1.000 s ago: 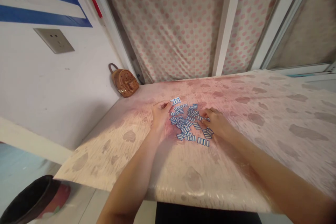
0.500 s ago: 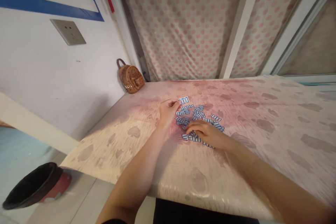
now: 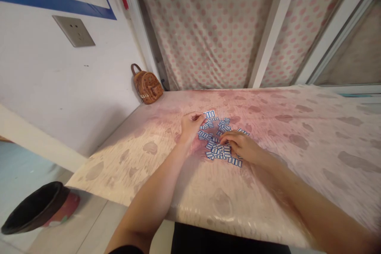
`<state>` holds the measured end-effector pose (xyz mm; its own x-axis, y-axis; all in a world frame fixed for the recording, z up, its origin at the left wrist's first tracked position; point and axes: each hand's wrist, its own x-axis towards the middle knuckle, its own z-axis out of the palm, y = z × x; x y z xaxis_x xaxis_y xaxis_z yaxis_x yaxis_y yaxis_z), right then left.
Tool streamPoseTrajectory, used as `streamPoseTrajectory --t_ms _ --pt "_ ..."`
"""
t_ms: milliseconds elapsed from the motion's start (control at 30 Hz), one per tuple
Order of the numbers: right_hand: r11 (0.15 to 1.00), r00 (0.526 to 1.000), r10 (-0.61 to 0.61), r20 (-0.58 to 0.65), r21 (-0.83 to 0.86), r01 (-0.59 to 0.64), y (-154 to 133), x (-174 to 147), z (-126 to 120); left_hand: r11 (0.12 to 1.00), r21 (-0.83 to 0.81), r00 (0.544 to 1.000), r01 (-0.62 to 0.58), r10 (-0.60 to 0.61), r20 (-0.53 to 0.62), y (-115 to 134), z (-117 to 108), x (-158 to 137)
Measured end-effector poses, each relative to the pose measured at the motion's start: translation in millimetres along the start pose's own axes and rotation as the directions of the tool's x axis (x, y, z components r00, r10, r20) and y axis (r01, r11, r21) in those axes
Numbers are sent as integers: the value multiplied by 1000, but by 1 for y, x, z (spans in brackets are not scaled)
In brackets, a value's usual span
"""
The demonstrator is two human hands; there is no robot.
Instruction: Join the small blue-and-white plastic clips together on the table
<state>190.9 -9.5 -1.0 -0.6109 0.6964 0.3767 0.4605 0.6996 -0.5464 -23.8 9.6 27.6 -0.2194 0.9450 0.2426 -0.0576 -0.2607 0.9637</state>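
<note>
On the patterned tablecloth [image 3: 324,121], blue-and-white pieces [image 3: 218,151] lie scattered between the hands, the left hand [image 3: 189,126] pinching one piece [image 3: 210,114] by its edge, perhaps to leave its face uncovered, the right hand [image 3: 241,144] bent over the others, gripping what I cannot tell.

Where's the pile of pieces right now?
In the head view, the pile lies on the table just right of centre, between the left hand and the right hand, which partly covers it.

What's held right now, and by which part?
Left hand: flat white piece with blue-outlined rectangles, pinched at its left end. Right hand, over similar blue-and-white pieces: can't tell.
</note>
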Motion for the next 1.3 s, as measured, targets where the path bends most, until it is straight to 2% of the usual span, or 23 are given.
streamPoseTrajectory --t_ms 100,200,333,500,633,867,1000,1167,1300 --pt "999 1000 22 19 -50 -21 2 -1 -3 1000 4 1000 -1 1 0 1 0 -1" --pt "995 999 51 -15 -84 -52 0 -2 -8 1000 5 1000 7 -7 3 2 0 -2" --pt "994 995 98 -35 -46 -100 -7 -1 -13 999 1 999 38 -37 -8 3 0 -2" --pt "985 985 144 92 85 -152 -13 -1 -15 998 -6 998 56 -56 -3 4 1 -3" --pt "983 969 136 207 90 -157 -12 -1 -17 999 18 1000 27 -27 4 1 1 -2" --pt "967 959 180 217 142 -213 -19 -1 -18 1000 27 1000 13 -13 20 -7 -1 1" --pt "978 956 161 246 88 -188 -18 -2 -18 999 28 999 34 -34 13 -8 -2 2" --pt "971 965 208 160 84 -223 -18 -3 -19 998 42 999 39 -40 18 -6 -1 1" --pt "973 974 226 -22 59 -224 -17 -3 -19 999 42 999 31 -32 6 -5 -3 2"
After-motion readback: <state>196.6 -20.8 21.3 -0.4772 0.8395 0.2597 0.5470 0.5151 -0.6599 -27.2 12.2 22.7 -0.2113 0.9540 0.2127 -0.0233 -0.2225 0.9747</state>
